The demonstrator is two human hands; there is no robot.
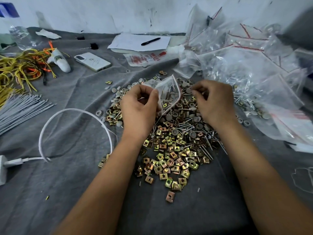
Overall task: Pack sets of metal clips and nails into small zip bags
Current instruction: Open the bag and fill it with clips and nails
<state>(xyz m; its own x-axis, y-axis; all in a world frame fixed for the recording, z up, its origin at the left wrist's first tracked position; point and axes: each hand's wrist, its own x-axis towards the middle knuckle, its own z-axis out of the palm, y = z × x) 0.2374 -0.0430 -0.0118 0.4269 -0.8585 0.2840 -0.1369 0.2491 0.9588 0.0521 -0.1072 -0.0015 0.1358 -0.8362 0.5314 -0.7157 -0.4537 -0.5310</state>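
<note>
My left hand [138, 107] grips a small clear zip bag [169, 94] with a red strip, held above the heap. Inside the bag I make out nails, grey caps and a gold clip. My right hand [214, 100] hovers just right of the bag with fingertips pinched together; whether something small sits between them is hidden. Below both hands lies a heap of gold metal clips [171, 158], with steel nails [207, 145] on its right side and grey round caps [183, 116] toward the back.
A big pile of empty zip bags [245, 65] fills the right. A phone [92, 61], papers with a pen [150, 41], yellow and orange wires [20, 68], grey ties [20, 107] and a white charger cable [71, 116] lie on the grey cloth.
</note>
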